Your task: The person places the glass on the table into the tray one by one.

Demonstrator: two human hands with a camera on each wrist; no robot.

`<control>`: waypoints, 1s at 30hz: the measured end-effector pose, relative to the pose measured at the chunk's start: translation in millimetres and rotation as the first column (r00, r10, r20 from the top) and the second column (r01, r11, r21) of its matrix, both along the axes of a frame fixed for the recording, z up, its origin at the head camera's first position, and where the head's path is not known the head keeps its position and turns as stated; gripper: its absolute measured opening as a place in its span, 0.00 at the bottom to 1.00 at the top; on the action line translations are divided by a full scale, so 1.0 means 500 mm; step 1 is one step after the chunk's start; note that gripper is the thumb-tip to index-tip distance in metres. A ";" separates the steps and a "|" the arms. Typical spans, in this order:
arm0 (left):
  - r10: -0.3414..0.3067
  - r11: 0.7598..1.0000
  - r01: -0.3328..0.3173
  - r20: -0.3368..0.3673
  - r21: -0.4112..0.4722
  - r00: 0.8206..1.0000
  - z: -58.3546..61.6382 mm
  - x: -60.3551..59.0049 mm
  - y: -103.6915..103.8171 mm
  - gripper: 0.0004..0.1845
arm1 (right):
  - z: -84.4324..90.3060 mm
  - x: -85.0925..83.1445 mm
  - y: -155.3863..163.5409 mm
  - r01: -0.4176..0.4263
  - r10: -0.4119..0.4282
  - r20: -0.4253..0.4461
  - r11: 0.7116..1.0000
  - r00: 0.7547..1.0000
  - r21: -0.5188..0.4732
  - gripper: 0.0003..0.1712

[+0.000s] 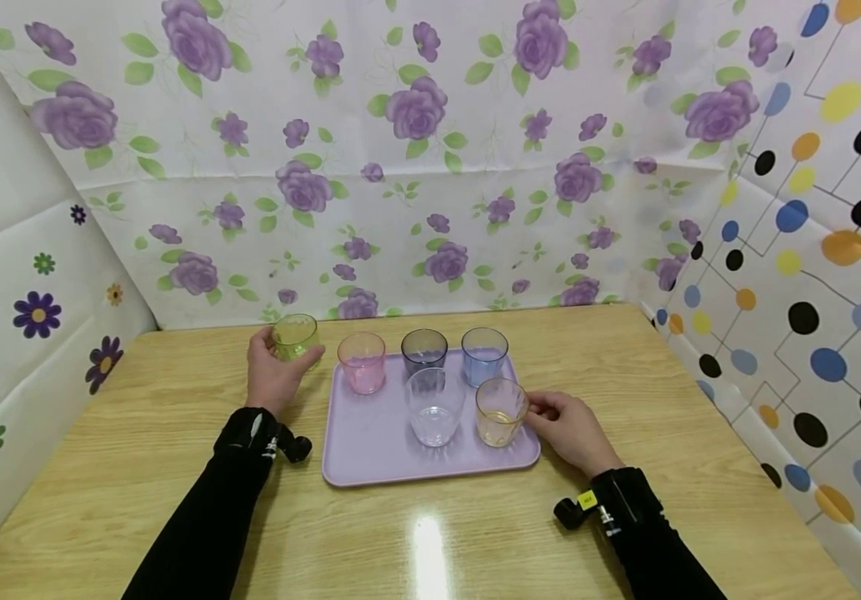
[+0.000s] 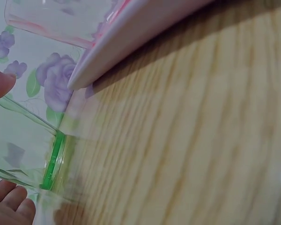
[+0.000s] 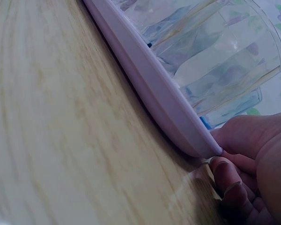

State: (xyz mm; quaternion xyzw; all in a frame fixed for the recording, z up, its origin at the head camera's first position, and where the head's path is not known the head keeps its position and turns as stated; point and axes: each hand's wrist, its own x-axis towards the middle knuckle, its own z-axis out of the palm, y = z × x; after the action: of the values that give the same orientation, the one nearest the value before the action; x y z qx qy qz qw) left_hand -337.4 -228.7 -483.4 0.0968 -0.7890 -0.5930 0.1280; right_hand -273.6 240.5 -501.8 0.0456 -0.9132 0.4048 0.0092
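The left hand [image 1: 274, 377] is wrapped around a green-tinted clear plastic cup [image 1: 295, 337] that stands on the wooden table [image 1: 175, 467], just off the far left corner of the lilac rectangular plastic tray [image 1: 370, 458]. In the left wrist view the cup's green base [image 2: 54, 161] looks set on the wood, thumb above and fingertips [image 2: 11, 201] below, so the grasp is around the wall, not the rim.

The right hand [image 1: 568, 429] lies at the tray's right edge, beside the amber ribbed clear cup [image 1: 501, 411]; the right wrist view shows its fingers [image 3: 234, 187] curled at and under the tray's lip [image 3: 196, 145], apparently holding that edge. Whether it also touches the amber cup I cannot tell.

On the tray stand a pink clear cup [image 1: 362, 362], a dark grey clear cup [image 1: 424, 350] and a blue clear cup [image 1: 485, 355] in the far row, with a colourless clear cup [image 1: 435, 406] and the amber one nearer.

Judging the step as handling the green cup next to the tray: keep it upright, lift it clear over the raised lip instead of sliding it into the edge, and keep it apart from the pink cup, its nearest neighbour. A steady right hand on the edge should keep the tray from shifting
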 end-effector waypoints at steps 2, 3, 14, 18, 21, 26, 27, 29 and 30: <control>-0.009 1.000 0.009 0.019 -0.006 1.000 -0.001 -0.002 -0.002 0.60 | 0.001 0.000 -0.001 0.000 0.000 0.003 1.000 1.000 -0.004 0.21; -0.014 1.000 0.015 0.029 -0.010 0.999 0.000 -0.002 -0.003 0.61 | 0.001 0.000 -0.001 0.000 0.000 0.003 1.000 1.000 -0.005 0.21; -0.053 0.997 0.058 0.096 -0.047 0.994 -0.001 -0.011 -0.007 0.60 | -0.001 -0.001 0.001 -0.006 0.006 0.008 1.000 1.000 0.001 0.22; -0.061 0.996 0.068 0.108 -0.061 0.992 -0.002 -0.014 -0.009 0.57 | 0.000 0.001 0.001 -0.008 0.008 0.004 1.000 1.000 0.000 0.21; -0.060 0.995 0.069 0.111 -0.077 0.992 -0.001 -0.014 -0.011 0.54 | 0.001 0.003 0.000 -0.007 0.007 -0.003 1.000 1.000 0.000 0.21; -0.063 0.992 0.075 0.119 -0.099 0.991 0.001 -0.010 -0.011 0.51 | -0.001 0.001 0.000 -0.003 0.003 0.001 1.000 1.000 0.003 0.21; -0.065 0.992 0.077 0.120 -0.099 0.991 0.002 -0.009 -0.011 0.50 | -0.001 0.001 0.000 -0.006 0.006 0.000 1.000 1.000 0.004 0.21; -0.066 0.992 0.079 0.122 -0.104 0.990 0.003 -0.007 -0.011 0.50 | -0.001 -0.001 -0.001 -0.007 0.007 0.003 1.000 1.000 0.003 0.21; -0.066 0.991 0.079 0.123 -0.105 0.990 0.003 -0.005 -0.012 0.50 | -0.001 -0.001 -0.001 -0.006 0.006 0.004 1.000 1.000 0.001 0.21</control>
State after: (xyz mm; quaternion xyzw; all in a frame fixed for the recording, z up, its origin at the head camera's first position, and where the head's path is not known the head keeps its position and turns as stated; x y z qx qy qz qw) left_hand -340.2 -234.5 -481.7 0.0961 -0.8295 -0.5464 0.0642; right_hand -274.3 240.0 -502.4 0.0475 -0.9133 0.4044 0.0062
